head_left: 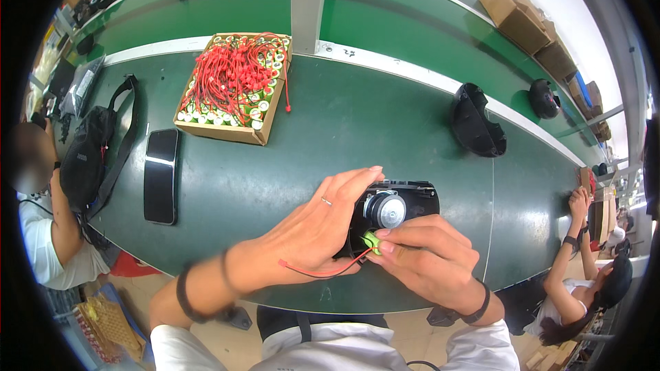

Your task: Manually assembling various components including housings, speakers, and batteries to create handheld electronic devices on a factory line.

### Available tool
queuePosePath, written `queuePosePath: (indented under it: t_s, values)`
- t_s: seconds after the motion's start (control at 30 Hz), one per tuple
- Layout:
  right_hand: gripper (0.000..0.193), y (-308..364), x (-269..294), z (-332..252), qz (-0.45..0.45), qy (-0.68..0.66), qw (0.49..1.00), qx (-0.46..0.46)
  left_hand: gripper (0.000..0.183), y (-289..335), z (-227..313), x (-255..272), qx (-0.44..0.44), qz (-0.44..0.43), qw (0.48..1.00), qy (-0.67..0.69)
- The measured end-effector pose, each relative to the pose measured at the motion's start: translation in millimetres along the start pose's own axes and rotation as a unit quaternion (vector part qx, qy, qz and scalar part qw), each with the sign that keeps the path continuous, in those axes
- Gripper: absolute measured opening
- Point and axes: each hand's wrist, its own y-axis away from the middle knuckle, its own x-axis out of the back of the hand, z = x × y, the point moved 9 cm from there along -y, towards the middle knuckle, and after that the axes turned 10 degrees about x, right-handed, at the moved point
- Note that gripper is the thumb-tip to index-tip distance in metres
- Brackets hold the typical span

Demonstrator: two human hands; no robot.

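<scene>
In front of me, a black speaker housing (421, 197) with a round silver-grey speaker driver (386, 210) rests at the table's near side. My left hand (326, 216) is wrapped around the housing's left side. Between the thumb and fingers of my right hand (433, 254) is a green battery cell (372, 241), held at the housing's lower edge. From the cell a red and black wire (323, 275) runs left across my left wrist, ending in a small red plug. Part of the housing is hidden behind my hands.
A cardboard box (260, 135) of green battery cells with red wires stands far left of centre. Left of it lie a phone (161, 177) and a black bag (86, 172). A black curved shell (479, 122) sits far right. Other people work at both sides.
</scene>
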Motion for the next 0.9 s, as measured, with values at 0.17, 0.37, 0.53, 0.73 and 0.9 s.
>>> queuePosePath:
  t_s: [0.17,0.37,0.53,0.73,0.9]
  values:
    - [0.027,0.1,-0.7,-2.1,0.004,0.016,1.000,0.010,0.118,0.2,-2.0,-1.0,0.019,-0.012,1.000,-0.008]
    - [0.029,-1.6,1.0,1.1,0.006,0.035,0.999,0.015,0.115,-0.1,0.8,0.8,0.009,0.001,1.000,-0.007]
    - [0.029,1.5,-4.5,2.6,-0.006,0.040,0.999,0.023,0.112,-0.9,2.7,1.7,0.008,0.001,1.000,-0.012]
    - [0.032,-0.1,-6.0,-2.1,-0.028,0.047,0.998,0.018,0.125,0.7,-4.2,0.7,0.033,0.010,0.999,0.000]
    - [0.032,1.3,-7.0,-1.0,-0.031,0.058,0.998,0.018,0.127,2.0,-3.3,-0.2,0.021,0.014,1.000,-0.002]
